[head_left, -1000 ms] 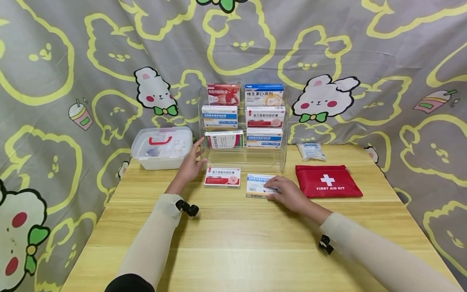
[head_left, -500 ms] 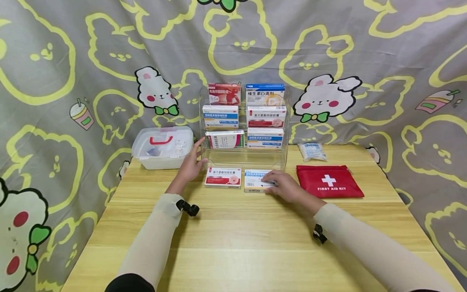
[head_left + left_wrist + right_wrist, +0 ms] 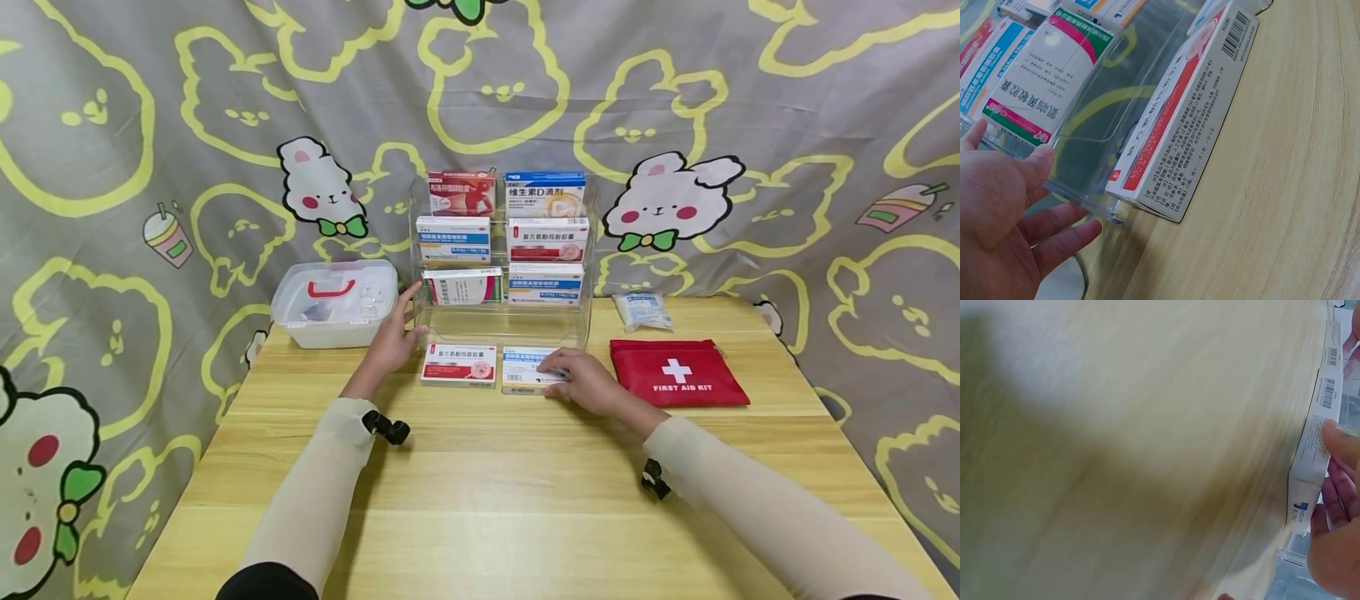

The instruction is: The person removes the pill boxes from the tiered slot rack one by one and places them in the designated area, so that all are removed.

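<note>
My right hand (image 3: 588, 382) grips the right part of a blue-and-white medicine box (image 3: 521, 367) in front of the clear rack. In the right wrist view its thumb (image 3: 1341, 444) lies against the long printed side, with other fingers by the box's end. Beside that box, to the left, lies a red-and-white medicine box (image 3: 458, 365). My left hand (image 3: 388, 342) touches the left side of the clear display rack (image 3: 517, 323). Its fingers are spread at the rack's edge in the left wrist view, near a green-and-pink medicine box (image 3: 1047, 72).
On the rack's upper tiers stand several medicine boxes, including a vitamin D box (image 3: 544, 196). A lidded plastic case (image 3: 333, 304) with a red handle sits at the left. At the right are a red first aid pouch (image 3: 678, 373) and a small clear packet (image 3: 642, 312).
My right hand has slid the blue-and-white medicine box slightly left and back, closer to the rack and the red-and-white box. It has stayed put over the last half second; my left hand has not moved.
</note>
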{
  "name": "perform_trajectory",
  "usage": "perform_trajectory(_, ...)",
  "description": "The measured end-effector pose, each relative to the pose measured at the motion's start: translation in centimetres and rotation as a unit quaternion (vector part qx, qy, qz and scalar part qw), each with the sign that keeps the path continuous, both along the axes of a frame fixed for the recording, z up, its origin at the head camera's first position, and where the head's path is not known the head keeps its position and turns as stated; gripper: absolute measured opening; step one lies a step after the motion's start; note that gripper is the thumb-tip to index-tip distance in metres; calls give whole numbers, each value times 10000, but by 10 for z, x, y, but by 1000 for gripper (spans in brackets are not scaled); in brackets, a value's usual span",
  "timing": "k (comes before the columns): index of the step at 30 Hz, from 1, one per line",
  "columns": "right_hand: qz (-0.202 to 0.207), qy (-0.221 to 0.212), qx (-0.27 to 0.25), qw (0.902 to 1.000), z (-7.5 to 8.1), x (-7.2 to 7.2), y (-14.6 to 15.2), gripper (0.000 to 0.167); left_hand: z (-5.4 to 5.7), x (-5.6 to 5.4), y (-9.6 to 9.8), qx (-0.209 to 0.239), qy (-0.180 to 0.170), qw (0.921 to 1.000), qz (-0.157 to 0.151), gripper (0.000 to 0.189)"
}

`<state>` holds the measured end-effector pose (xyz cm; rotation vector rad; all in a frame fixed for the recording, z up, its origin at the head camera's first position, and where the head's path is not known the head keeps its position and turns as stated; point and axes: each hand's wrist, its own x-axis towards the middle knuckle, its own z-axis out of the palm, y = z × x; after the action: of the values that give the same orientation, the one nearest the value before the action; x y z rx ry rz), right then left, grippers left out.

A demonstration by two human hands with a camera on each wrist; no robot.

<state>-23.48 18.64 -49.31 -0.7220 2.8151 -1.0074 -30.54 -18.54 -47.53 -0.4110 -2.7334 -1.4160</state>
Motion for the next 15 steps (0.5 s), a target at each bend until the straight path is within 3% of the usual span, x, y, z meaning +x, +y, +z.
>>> perform_trajectory(8, 118, 391, -14, 9992, -2, 0, -4, 30, -1, 0, -2, 12, 77, 9999, -76, 87)
perform_trajectory(15, 96, 266, 72, 9996, 1, 1, -10, 31, -1, 0, -1, 73, 9, 9999, -89, 85)
